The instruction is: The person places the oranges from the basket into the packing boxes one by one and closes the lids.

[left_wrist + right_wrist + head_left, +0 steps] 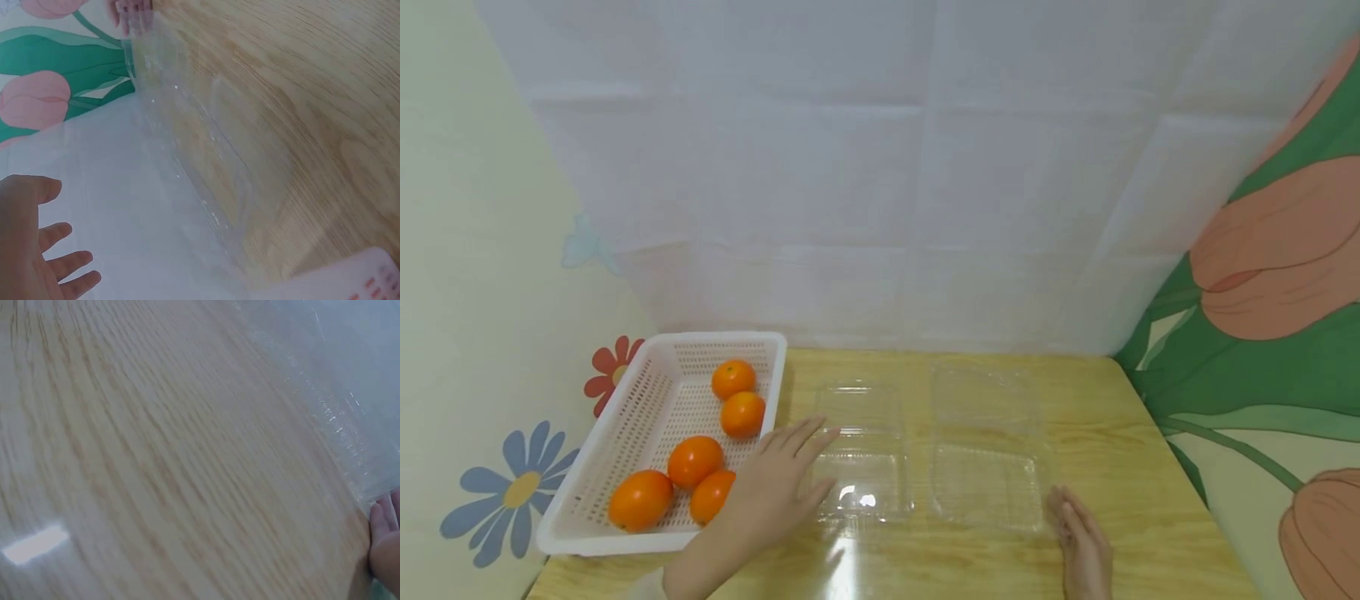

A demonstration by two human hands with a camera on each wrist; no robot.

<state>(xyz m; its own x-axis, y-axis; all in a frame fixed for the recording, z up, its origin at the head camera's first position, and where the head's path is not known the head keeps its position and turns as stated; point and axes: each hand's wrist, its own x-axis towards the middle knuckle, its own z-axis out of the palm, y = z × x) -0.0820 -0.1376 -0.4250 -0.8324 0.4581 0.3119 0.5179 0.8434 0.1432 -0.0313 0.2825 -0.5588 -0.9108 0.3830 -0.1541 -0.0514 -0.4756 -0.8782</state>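
Observation:
Two clear plastic clamshell boxes lie with lids raised on the wooden table, a left box and a right box. My left hand reaches over the near right corner of the white basket, fingers spread and holding nothing, its fingertips overlapping the edge of the left box. In the left wrist view that hand shows loosely bent fingers. Beside the right box's near right corner is my right hand, fingers extended. The right wrist view shows those fingertips right at the plastic edge.
A white perforated basket stands on the left with several oranges in it. Behind the wooden table hangs a white sheet. Flower-patterned walls flank both sides.

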